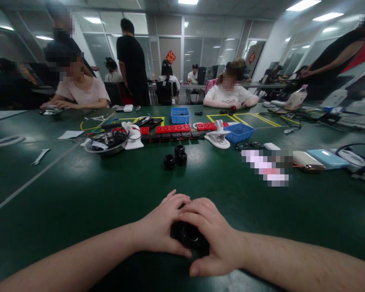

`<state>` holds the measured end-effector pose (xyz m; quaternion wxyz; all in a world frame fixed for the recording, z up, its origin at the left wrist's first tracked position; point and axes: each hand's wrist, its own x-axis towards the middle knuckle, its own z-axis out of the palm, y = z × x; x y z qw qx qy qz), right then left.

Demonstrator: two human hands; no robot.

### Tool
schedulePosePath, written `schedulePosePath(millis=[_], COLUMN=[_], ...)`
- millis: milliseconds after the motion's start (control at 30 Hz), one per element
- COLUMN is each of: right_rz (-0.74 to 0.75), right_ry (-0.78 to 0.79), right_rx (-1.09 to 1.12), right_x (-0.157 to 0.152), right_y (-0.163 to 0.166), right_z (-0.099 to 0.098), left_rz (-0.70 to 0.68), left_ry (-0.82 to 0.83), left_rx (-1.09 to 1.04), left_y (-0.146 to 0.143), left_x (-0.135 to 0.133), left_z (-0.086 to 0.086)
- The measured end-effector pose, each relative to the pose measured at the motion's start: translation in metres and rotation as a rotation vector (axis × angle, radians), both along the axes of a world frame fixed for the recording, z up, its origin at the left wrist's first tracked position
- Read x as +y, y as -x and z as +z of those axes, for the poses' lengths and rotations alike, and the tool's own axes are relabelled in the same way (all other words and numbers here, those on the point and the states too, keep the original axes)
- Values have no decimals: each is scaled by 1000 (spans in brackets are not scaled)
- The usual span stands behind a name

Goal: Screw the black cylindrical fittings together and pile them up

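My left hand (161,225) and my right hand (217,235) meet close in front of me, low over the green table (109,207). Their fingers curve around a glossy black round piece (191,236) with a ring-like top. Fingers of the right hand overlap those of the left at the far side. More black shows between the palms, but how many pieces are there I cannot tell. Farther out, three similar black round pieces (179,150) stand grouped, apart from both hands.
Beyond them lie red and black strips (172,128), two white clip stands (218,136), a metal bowl of dark parts (105,148) and blue baskets (180,115). A wrench (41,157) is at left. Pouches and cables crowd the right. Co-workers sit across the table.
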<state>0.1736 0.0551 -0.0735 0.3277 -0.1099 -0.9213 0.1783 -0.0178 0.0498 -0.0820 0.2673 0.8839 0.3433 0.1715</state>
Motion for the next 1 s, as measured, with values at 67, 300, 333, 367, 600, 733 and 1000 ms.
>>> schedulePosePath(millis=[67,300,333,367,600,733,1000], right_rz=[2,-74,-75,-74,-29,-18,-14], right_ry=[-37,22,39,57,139,154,134], right_rx=[-26,-23,-19,-21,-75,-99,-54], right_x=[1,5,5,6,10,10,10], right_y=[-2,-5,-5,-5,-4,-5,-5], right_z=[1,3,3,2,-2,-2,-2], left_rz=[-28,-11,0,9,-36,-28,-44], left_ry=[12,69,69,65,28,23,78], left_rx=[10,4,14,22,79,107,191], left_y=[0,-2,-2,-3,-1,-2,-1], left_x=[2,3,3,3,5,5,7], left_z=[2,-3,-3,-3,0,-1,7])
